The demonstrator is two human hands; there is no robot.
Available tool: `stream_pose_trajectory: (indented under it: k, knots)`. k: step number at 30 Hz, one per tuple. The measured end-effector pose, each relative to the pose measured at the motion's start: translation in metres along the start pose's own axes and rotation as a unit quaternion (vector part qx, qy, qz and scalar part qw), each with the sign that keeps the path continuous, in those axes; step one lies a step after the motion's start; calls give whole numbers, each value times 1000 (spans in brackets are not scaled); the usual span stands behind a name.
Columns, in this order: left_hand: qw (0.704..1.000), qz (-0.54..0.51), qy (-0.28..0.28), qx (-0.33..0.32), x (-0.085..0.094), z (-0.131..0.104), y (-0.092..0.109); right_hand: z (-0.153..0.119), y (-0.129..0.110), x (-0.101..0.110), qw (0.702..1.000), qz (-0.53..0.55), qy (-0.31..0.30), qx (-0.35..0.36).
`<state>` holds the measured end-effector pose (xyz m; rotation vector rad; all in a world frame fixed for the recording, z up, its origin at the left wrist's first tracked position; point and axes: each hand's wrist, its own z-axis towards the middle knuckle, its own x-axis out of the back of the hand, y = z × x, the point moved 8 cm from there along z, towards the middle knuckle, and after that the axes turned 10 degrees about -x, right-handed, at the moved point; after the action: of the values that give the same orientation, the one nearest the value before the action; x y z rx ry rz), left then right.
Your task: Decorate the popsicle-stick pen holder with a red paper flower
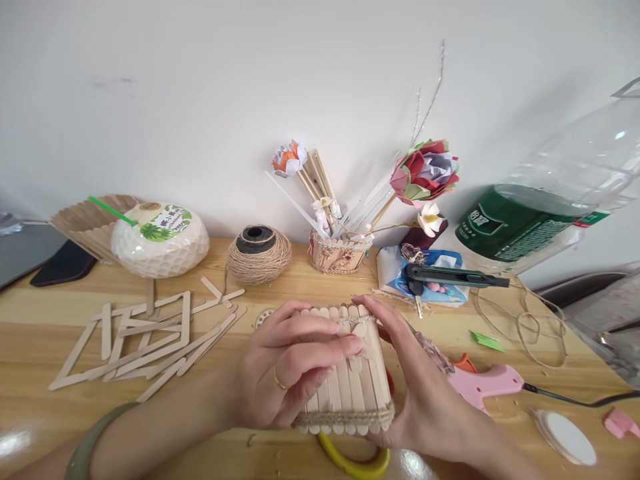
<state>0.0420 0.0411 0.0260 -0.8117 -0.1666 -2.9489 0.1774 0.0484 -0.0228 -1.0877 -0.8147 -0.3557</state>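
Between my two hands is a small craft-stick box [345, 390], its flat sticks side by side, with twine bands near both edges. My right hand [420, 380] wraps round its right side, thumb and fingers at opposite ends. My left hand [295, 367], with a ring on one finger, lies over the box's left part. Its fingertips pinch or press a small rounded piece of wood [358, 331] against the face. Another small wood piece [355, 364] sits just below. Yellow-handled scissors, judging by the yellow loop [355, 460], lie partly hidden under the box.
Loose craft sticks [145, 340] spread at left. Behind stand a wrapped coconut [160, 240], a twine spool [259, 257] and a decorated holder [340, 253] with paper flowers. At right lie a pink glue gun [487, 383], a utility knife [455, 275] and a large bottle [530, 213].
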Motion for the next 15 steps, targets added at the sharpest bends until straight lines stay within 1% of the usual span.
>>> stream_pose_trajectory:
  k: [12, 15]
  knots:
    - [1000, 19, -9, 4, 1, 4, -1, 1, -1, 0, 1000, 11, -2, -3]
    - [1000, 23, -14, 1, -1, 4, -1, 0, -1, 0, 1000, 10, -3, -4]
